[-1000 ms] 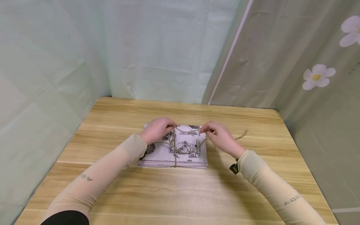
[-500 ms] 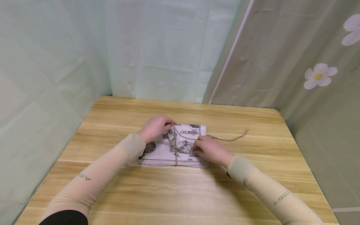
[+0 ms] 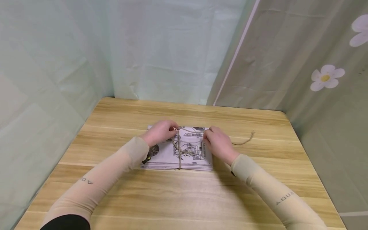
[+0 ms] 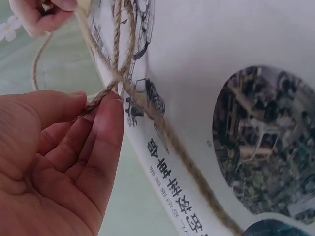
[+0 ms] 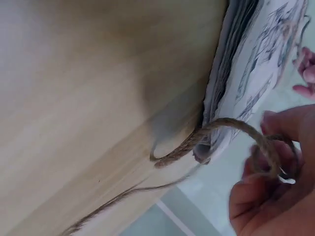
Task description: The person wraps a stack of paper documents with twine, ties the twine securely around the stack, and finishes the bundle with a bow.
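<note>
A folded newspaper stack [image 3: 165, 158] lies on the table, with brown twine [image 3: 180, 156] running across it from front to back. At its far edge my left hand [image 3: 161, 133] pinches the twine between thumb and fingers, beside a place where strands cross, as the left wrist view shows. Over the right far corner, my right hand [image 3: 219, 143] holds a strand that stretches from the left hand. In the right wrist view, a loop of twine [image 5: 236, 124] curls into the right fingers, which are bent around it. The palm partly hides how the strand lies there.
A loose twine end [image 3: 244, 141] trails on the wooden table [image 3: 184, 198] right of the stack. Pale green curtains [image 3: 172, 54] hang behind and at the left. A greyish curtain with white flowers [image 3: 327, 78] hangs at the right.
My right hand dipped down and left onto the stack, then rose back to its far right corner with a strand of twine. The left hand has stayed nearly in place at the far edge.
</note>
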`<state>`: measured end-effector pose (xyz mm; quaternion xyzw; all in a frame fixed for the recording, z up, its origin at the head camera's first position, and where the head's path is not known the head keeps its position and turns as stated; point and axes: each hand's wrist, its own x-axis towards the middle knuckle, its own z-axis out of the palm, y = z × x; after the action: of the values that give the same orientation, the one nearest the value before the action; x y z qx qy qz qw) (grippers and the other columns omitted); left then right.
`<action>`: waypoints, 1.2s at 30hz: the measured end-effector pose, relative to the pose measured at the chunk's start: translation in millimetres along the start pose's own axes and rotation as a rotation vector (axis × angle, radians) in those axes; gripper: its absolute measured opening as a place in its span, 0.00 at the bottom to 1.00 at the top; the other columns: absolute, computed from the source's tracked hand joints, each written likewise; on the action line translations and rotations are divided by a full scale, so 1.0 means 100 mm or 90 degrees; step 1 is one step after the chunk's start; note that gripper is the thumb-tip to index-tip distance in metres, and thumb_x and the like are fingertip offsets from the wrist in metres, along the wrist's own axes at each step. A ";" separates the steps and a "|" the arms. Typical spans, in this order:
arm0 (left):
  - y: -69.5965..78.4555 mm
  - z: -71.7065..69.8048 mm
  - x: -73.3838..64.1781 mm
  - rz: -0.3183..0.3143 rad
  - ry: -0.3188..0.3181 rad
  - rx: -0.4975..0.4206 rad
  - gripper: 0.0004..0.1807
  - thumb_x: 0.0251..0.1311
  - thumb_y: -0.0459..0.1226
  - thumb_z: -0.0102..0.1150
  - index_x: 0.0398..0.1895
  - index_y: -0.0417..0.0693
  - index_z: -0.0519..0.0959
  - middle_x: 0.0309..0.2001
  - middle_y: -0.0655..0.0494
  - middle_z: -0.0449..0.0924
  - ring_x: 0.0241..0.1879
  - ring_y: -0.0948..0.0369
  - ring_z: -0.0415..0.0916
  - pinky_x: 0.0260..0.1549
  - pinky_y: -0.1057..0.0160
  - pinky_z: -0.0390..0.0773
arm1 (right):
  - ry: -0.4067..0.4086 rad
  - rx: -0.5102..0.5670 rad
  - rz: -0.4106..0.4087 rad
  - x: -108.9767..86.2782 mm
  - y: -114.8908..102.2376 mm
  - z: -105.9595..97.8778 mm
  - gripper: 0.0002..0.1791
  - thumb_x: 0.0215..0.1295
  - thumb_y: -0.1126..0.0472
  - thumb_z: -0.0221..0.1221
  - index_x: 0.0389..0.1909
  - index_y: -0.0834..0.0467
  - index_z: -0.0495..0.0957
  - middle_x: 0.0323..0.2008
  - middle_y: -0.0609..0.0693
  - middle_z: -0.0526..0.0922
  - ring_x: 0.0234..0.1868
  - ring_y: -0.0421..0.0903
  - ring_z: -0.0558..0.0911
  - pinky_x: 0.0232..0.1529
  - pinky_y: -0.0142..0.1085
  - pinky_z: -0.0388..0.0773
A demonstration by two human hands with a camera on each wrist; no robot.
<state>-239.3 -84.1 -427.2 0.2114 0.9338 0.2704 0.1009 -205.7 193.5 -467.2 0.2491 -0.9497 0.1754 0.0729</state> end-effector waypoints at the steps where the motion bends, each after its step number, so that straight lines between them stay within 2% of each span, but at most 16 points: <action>1: 0.00 0.01 0.00 -0.003 -0.008 -0.010 0.13 0.70 0.38 0.62 0.54 0.42 0.84 0.43 0.52 0.85 0.37 0.58 0.80 0.39 0.58 0.82 | 0.003 -0.012 -0.006 0.01 0.01 0.00 0.05 0.67 0.60 0.68 0.39 0.54 0.82 0.44 0.51 0.79 0.45 0.50 0.75 0.42 0.45 0.79; 4: 0.00 0.04 -0.02 -0.004 -0.017 -0.018 0.10 0.70 0.36 0.62 0.50 0.43 0.84 0.41 0.53 0.84 0.36 0.60 0.79 0.38 0.59 0.81 | 0.028 -0.047 -0.047 0.01 0.01 -0.01 0.07 0.65 0.57 0.70 0.41 0.52 0.84 0.57 0.57 0.78 0.57 0.56 0.73 0.55 0.53 0.75; 6: -0.01 0.04 -0.02 -0.004 -0.012 -0.017 0.09 0.69 0.36 0.62 0.48 0.44 0.85 0.43 0.53 0.85 0.38 0.59 0.80 0.41 0.58 0.81 | 0.064 -0.066 -0.101 -0.01 -0.04 -0.04 0.08 0.63 0.57 0.71 0.41 0.51 0.85 0.59 0.58 0.78 0.60 0.59 0.72 0.59 0.55 0.72; 9: -0.02 0.04 -0.03 -0.009 0.003 -0.006 0.08 0.69 0.36 0.63 0.47 0.47 0.85 0.45 0.53 0.85 0.41 0.58 0.80 0.46 0.56 0.81 | 0.085 -0.072 -0.192 -0.04 -0.16 -0.08 0.06 0.62 0.58 0.71 0.40 0.50 0.86 0.50 0.52 0.82 0.54 0.54 0.76 0.56 0.50 0.74; 12: -0.04 0.04 -0.03 -0.010 0.012 -0.002 0.07 0.69 0.37 0.63 0.45 0.47 0.85 0.44 0.53 0.86 0.41 0.57 0.80 0.47 0.54 0.81 | 0.033 -0.057 -0.235 -0.09 -0.30 -0.06 0.05 0.63 0.58 0.70 0.39 0.49 0.86 0.40 0.44 0.82 0.43 0.47 0.78 0.47 0.42 0.77; 14: -0.04 0.04 -0.04 -0.006 0.014 0.002 0.07 0.68 0.37 0.63 0.45 0.46 0.85 0.42 0.54 0.85 0.41 0.57 0.80 0.47 0.54 0.80 | -0.013 -0.056 -0.230 -0.11 -0.35 0.01 0.05 0.64 0.56 0.69 0.40 0.48 0.86 0.38 0.42 0.82 0.40 0.45 0.78 0.43 0.40 0.78; 17: -0.04 0.05 -0.05 -0.003 0.010 -0.002 0.07 0.68 0.37 0.63 0.45 0.45 0.85 0.40 0.55 0.85 0.39 0.58 0.79 0.46 0.55 0.80 | -0.040 -0.079 -0.204 -0.15 -0.39 0.13 0.07 0.65 0.54 0.69 0.41 0.49 0.85 0.38 0.43 0.82 0.39 0.45 0.78 0.41 0.40 0.77; 22: -0.04 0.09 -0.10 0.006 -0.013 0.013 0.08 0.67 0.39 0.65 0.45 0.48 0.85 0.39 0.58 0.84 0.39 0.60 0.79 0.47 0.55 0.80 | -0.034 -0.101 -0.175 -0.16 -0.40 0.21 0.08 0.66 0.55 0.67 0.43 0.50 0.81 0.36 0.45 0.83 0.38 0.47 0.78 0.40 0.41 0.75; 25: 0.00 0.10 -0.14 0.015 -0.031 0.034 0.10 0.66 0.42 0.67 0.46 0.49 0.85 0.38 0.59 0.82 0.37 0.60 0.77 0.44 0.56 0.79 | -0.029 -0.113 -0.181 -0.15 -0.41 0.23 0.08 0.67 0.57 0.66 0.45 0.50 0.82 0.36 0.45 0.82 0.37 0.47 0.78 0.40 0.42 0.76; 32: 0.07 0.23 -0.16 0.032 -0.033 0.130 0.18 0.59 0.49 0.72 0.47 0.52 0.82 0.44 0.57 0.78 0.39 0.59 0.75 0.41 0.57 0.79 | -0.025 -0.168 -0.213 -0.12 -0.45 0.24 0.05 0.70 0.55 0.64 0.43 0.49 0.84 0.35 0.46 0.83 0.36 0.46 0.78 0.40 0.41 0.74; 36: 0.09 0.32 -0.16 0.046 -0.035 0.177 0.20 0.57 0.51 0.73 0.45 0.52 0.80 0.42 0.58 0.75 0.39 0.59 0.73 0.40 0.58 0.78 | -0.014 -0.180 -0.214 -0.11 -0.45 0.27 0.06 0.70 0.53 0.64 0.42 0.50 0.85 0.35 0.46 0.84 0.37 0.46 0.78 0.40 0.40 0.73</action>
<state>-212.1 -70.1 -447.9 0.2641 0.9509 0.1362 0.0867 -174.8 151.6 -480.9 0.3931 -0.9107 0.0229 0.1247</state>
